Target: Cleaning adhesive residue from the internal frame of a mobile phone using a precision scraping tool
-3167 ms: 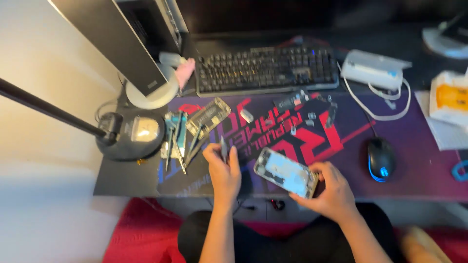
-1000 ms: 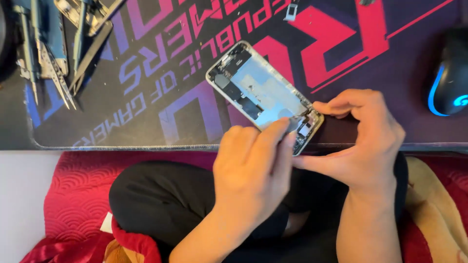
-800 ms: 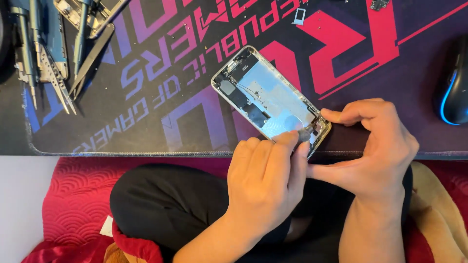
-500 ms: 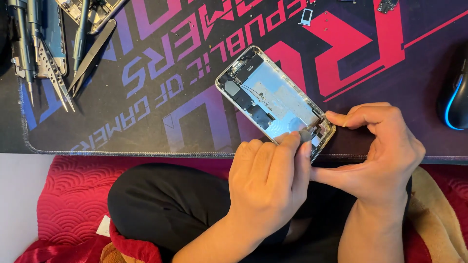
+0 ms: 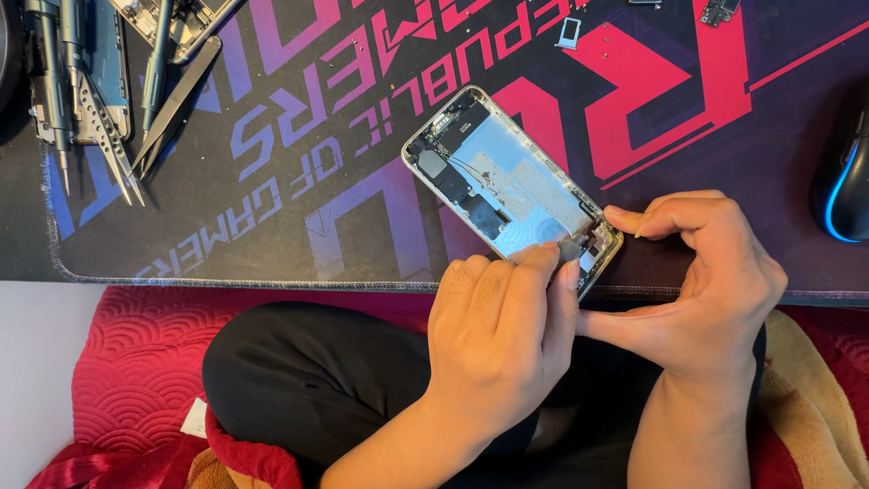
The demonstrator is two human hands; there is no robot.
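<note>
An opened phone chassis [image 5: 502, 177], its silver inner plate and small parts exposed, lies tilted on the dark desk mat [image 5: 299, 190] near the front edge. My right hand [image 5: 706, 276] pinches the chassis's lower corner between thumb and forefinger. My left hand [image 5: 502, 330] sits just below the chassis with its fingertips pressed on a small dark part [image 5: 568, 251] at the bottom end. Whether the fingers grip that part or only push on it is hidden.
Tweezers [image 5: 167, 109] and screwdrivers [image 5: 59, 91] lie at the mat's upper left. A small SIM tray [image 5: 568, 33] rests at the top, and a black mouse [image 5: 846, 186] at the right edge. Tiny screws dot the mat. My lap and a red cushion [image 5: 127, 380] are below.
The view closed in from the whole desk to the phone. Over the last second my left fingertips slid onto the chassis's bottom end, while my right hand kept its pinch on the corner.
</note>
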